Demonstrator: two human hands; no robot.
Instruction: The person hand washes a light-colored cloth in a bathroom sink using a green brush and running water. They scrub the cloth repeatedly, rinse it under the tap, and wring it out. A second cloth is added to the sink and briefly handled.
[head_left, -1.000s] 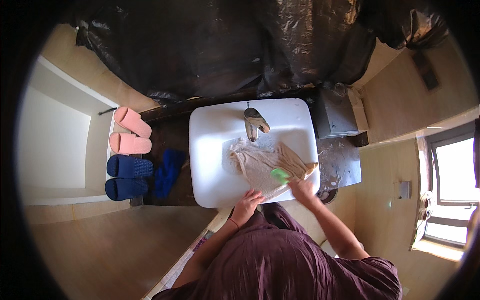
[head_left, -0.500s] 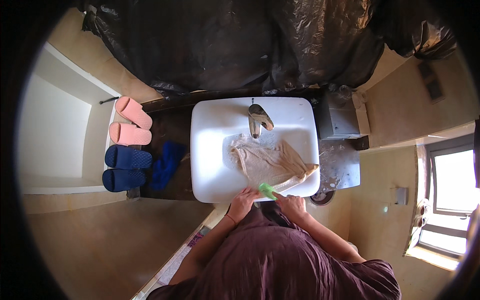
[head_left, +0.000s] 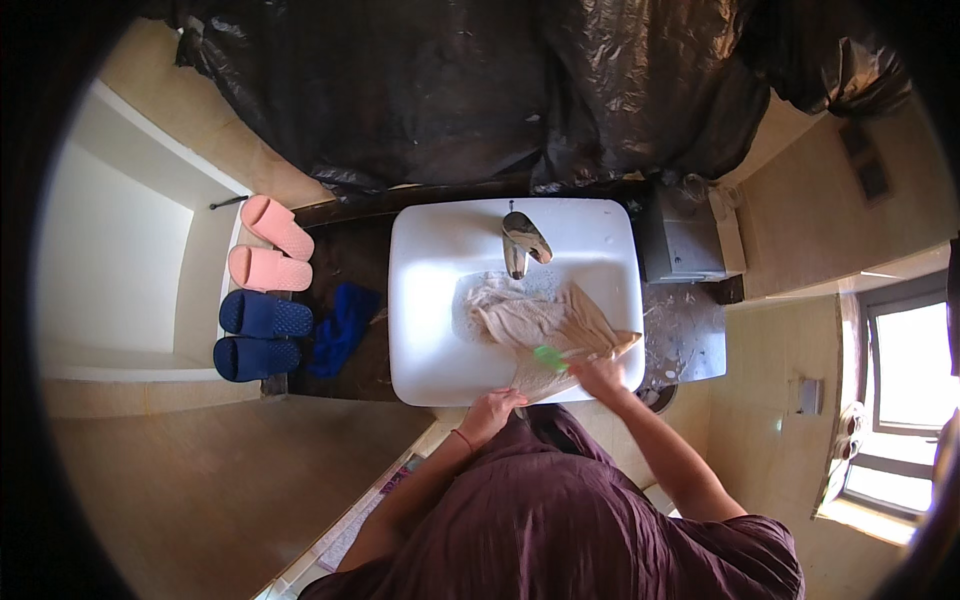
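Observation:
A beige towel [head_left: 530,318] lies wet and rumpled in the white sink [head_left: 425,345], its near end drawn up to the front rim. My left hand [head_left: 490,413] is closed on that near edge, at the sink's front rim. Over the towel's right part, my right hand [head_left: 600,376] grips a small light-green brush [head_left: 548,357], whose head rests on or just above the fabric. Motion blurs the brush, so its bristles do not show clearly. Suds lie in the basin round the towel's far end, below the metal faucet [head_left: 516,245].
Left of the sink, a blue cloth [head_left: 345,328] lies on the dark counter. Pink slippers [head_left: 272,270] and navy slippers [head_left: 265,315] line the shelf edge. A grey box [head_left: 685,240] stands right of the sink. Black plastic sheeting [head_left: 430,90] hangs behind.
My right hand has moved right and forward with the brush, from the front rim onto the towel. My left hand now holds the towel's near edge, which has come toward me.

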